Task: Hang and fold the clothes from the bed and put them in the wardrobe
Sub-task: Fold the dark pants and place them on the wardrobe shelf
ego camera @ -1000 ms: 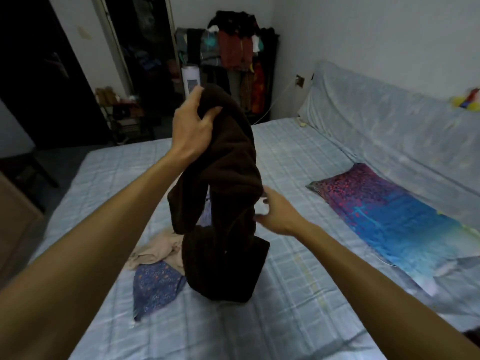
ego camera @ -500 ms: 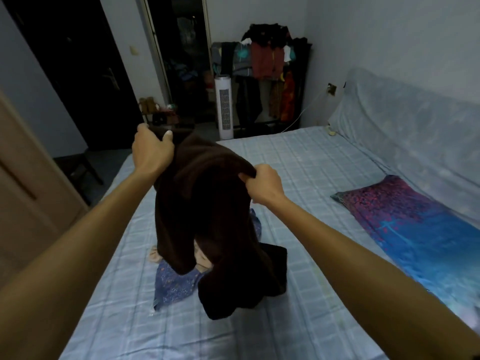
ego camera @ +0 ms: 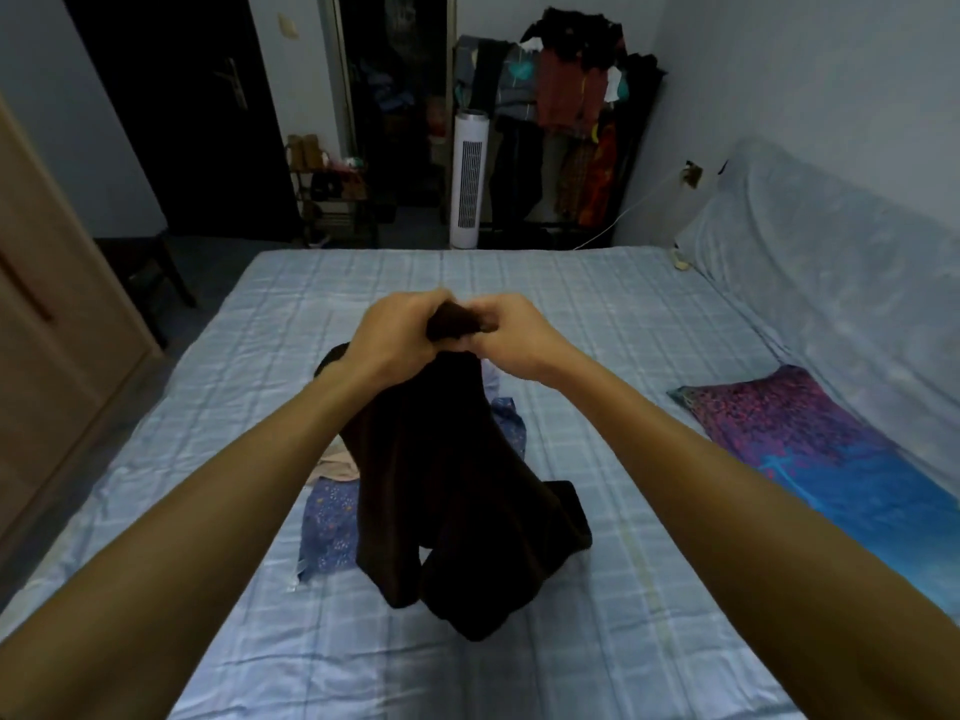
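A dark brown fleece garment (ego camera: 457,491) hangs over the bed (ego camera: 597,314), its lower end resting on the sheet. My left hand (ego camera: 400,332) and my right hand (ego camera: 511,332) are side by side, both gripping the garment's top edge. Beneath it lie a blue floral garment (ego camera: 330,527) and a beige garment (ego camera: 335,462), partly hidden. A tan wardrobe door (ego camera: 47,324) stands at the left edge.
A bright purple and blue pillow (ego camera: 841,459) lies at the right by the covered headboard (ego camera: 831,252). Past the bed's far end stand a white tower fan (ego camera: 469,179), a loaded clothes rack (ego camera: 566,96), a shoe shelf (ego camera: 332,194) and a dark door (ego camera: 208,111).
My two hands have come together at the garment's top edge and dropped lower. The garment now hangs in a narrower bundle.
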Demonstrator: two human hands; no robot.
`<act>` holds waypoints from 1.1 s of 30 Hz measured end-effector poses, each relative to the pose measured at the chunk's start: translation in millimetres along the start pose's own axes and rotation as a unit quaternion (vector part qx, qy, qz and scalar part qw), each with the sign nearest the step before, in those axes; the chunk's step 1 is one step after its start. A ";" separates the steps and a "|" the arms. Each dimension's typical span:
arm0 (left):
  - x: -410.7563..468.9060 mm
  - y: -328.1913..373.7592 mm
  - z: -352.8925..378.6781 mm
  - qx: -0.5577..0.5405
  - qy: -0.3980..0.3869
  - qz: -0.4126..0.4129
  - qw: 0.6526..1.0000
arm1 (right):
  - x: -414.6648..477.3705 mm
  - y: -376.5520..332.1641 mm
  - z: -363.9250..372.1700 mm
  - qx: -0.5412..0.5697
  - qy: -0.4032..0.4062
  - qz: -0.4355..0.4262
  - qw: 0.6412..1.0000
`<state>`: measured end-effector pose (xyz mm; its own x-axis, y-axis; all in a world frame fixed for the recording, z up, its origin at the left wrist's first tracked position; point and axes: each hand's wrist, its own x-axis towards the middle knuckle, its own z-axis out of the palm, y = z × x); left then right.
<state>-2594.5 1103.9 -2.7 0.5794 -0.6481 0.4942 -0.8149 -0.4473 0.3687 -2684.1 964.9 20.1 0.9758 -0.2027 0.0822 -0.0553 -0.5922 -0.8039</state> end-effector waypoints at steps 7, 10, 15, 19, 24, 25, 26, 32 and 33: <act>7.7 -32.1 -21.6 -0.021 0.032 0.115 0.993 | 25.9 76.5 17.1 0.057 0.060 0.180 0.980; 21.7 -40.0 -43.9 -0.027 0.055 0.154 0.986 | 43.4 87.7 54.9 -0.018 -0.045 0.138 0.989; 33.3 -63.7 -77.7 -0.059 0.124 0.165 0.977 | 62.9 66.1 101.8 -0.048 -0.115 0.067 0.990; 32.2 -104.1 -90.5 -0.061 0.123 0.128 0.982 | 89.0 64.9 119.1 -0.135 -0.037 0.111 0.984; 32.1 -168.7 -100.7 0.008 -0.162 -0.038 0.986 | 94.5 73.8 98.8 -0.236 0.115 0.074 0.962; 34.8 -178.8 -101.2 0.035 -0.284 -0.086 0.954 | 93.3 73.4 97.1 -0.242 0.133 0.033 0.961; 38.9 -182.5 -102.2 0.039 -0.388 -0.128 0.912 | 93.4 73.7 96.4 -0.245 0.145 -0.016 0.958; 83.1 -148.5 -25.4 -0.083 -0.247 -0.176 0.949 | 84.8 71.5 112.7 -0.413 0.098 -0.242 0.872; 84.4 -142.0 0.0 -0.087 -0.226 -0.176 0.954 | 79.3 70.2 117.6 -0.427 0.078 -0.267 0.860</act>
<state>-2429.8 1112.7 -13.3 0.7183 -0.6932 -0.0596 -0.5330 -0.6033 0.5932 -2585.7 999.0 -99.1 0.8738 0.2132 0.4370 0.1917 -0.9770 0.0932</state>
